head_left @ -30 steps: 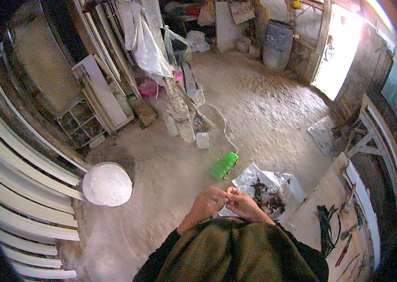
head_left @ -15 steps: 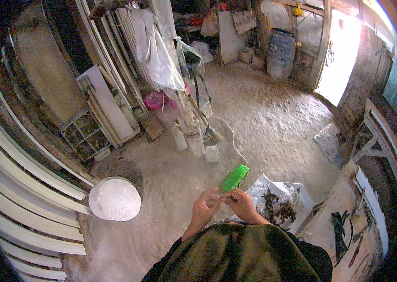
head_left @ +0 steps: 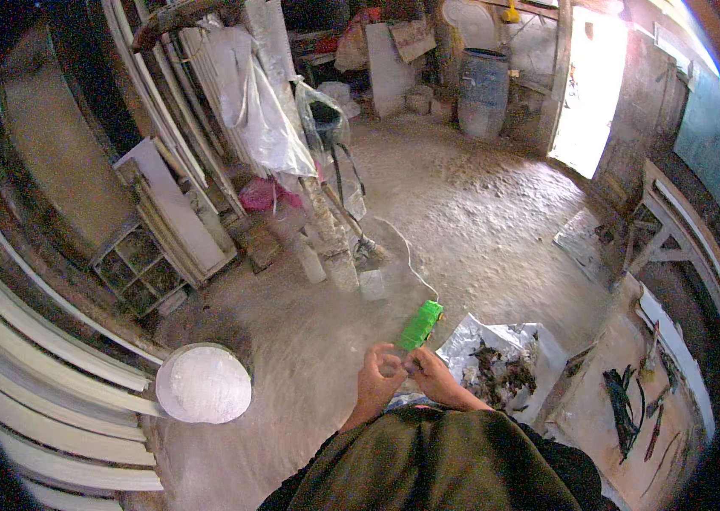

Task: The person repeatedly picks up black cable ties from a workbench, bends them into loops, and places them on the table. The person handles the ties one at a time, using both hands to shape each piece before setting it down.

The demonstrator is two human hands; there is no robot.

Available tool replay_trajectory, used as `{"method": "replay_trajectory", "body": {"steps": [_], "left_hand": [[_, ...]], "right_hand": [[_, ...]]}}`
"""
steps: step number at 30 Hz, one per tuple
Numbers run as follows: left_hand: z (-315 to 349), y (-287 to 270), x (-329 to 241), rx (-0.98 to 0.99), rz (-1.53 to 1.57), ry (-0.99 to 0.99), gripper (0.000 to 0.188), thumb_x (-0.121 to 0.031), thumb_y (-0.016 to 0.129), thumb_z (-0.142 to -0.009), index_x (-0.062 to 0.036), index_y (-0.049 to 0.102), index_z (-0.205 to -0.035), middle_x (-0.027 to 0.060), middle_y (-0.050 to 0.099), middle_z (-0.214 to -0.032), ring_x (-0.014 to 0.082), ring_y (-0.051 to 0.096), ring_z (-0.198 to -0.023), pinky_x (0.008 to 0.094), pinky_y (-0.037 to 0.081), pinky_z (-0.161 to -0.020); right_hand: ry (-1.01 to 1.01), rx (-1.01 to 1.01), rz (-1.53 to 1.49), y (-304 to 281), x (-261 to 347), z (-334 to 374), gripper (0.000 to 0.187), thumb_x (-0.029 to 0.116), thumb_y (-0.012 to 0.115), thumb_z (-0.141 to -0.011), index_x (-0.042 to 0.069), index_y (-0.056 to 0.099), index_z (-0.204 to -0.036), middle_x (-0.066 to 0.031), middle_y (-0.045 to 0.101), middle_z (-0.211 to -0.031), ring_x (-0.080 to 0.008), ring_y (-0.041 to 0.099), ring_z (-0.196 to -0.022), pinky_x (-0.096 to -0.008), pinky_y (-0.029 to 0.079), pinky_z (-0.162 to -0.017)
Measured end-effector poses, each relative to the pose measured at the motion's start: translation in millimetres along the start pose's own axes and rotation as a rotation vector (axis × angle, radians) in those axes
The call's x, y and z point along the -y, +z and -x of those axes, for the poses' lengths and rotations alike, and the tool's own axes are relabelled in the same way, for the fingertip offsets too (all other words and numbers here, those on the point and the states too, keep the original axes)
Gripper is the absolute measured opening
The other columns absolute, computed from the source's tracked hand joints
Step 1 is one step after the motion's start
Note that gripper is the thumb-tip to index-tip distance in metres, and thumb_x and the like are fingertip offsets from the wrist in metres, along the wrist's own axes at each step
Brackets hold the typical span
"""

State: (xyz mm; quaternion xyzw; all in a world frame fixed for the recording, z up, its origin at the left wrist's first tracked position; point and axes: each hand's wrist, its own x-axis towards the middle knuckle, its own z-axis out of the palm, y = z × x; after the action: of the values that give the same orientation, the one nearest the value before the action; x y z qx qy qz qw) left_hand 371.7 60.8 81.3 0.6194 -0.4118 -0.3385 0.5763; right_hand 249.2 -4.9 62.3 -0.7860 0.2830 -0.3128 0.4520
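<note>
My left hand (head_left: 380, 375) and my right hand (head_left: 433, 376) meet in front of my body, fingertips pinched together. In the right fingers there seems to be a small dark bit, too small to name. Just beyond the fingertips lies a bright green boxy object (head_left: 420, 325) with a pale cord running from its far end across the floor. Beside my right hand a crumpled white plastic sheet (head_left: 465, 336) is spread out, with dark brown shredded clumps (head_left: 501, 375) on it.
A round white-topped bucket (head_left: 204, 383) and long pale strips (head_left: 53, 407) are at left. On the right stands a worn board (head_left: 586, 426) carrying black strips (head_left: 624, 413) and tools. A post with hanging bags (head_left: 270, 128) rises ahead; a blue barrel (head_left: 483, 92) stands farther back.
The view has shifted slightly, so the background sits farther left. My hands stay pinched close together near the green object, with the fingers slightly moved.
</note>
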Motion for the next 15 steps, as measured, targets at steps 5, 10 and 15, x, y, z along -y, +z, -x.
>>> {"method": "replay_trajectory", "body": {"steps": [5,10,15], "left_hand": [[-17.2,10.2,12.0,0.190,0.074,-0.030,0.028,-0.008,0.061,-0.069,-0.0034,0.048,-0.092,0.0038,0.057,-0.076,0.0115,0.055,-0.070,0.0258,0.047,-0.063],[-28.3,44.8,7.0,0.471,0.087,-0.100,0.012,-0.005,0.059,-0.072,-0.0025,0.053,-0.082,0.0050,0.057,-0.075,0.0111,0.055,-0.070,0.0242,0.046,-0.062],[-20.8,92.7,-8.9,0.739,0.059,-0.182,0.008,-0.006,0.058,-0.072,-0.0014,0.059,-0.079,0.0050,0.059,-0.075,0.0116,0.055,-0.072,0.0245,0.044,-0.061]], "right_hand": [[0.314,0.048,-0.603,-16.2,8.3,10.5,0.014,0.019,0.045,-0.086,0.005,0.046,-0.082,0.0003,0.046,-0.075,-0.0095,0.045,-0.072,-0.0245,0.038,-0.066],[0.417,-0.171,-1.059,-35.3,-4.8,36.1,0.014,0.020,0.047,-0.085,0.006,0.047,-0.083,0.0016,0.046,-0.075,-0.0085,0.043,-0.068,-0.0224,0.037,-0.065],[0.474,-0.530,-1.322,-57.5,8.4,81.6,0.012,0.017,0.052,-0.082,0.006,0.047,-0.084,0.0013,0.048,-0.077,-0.0093,0.047,-0.069,-0.0242,0.041,-0.066]]}}
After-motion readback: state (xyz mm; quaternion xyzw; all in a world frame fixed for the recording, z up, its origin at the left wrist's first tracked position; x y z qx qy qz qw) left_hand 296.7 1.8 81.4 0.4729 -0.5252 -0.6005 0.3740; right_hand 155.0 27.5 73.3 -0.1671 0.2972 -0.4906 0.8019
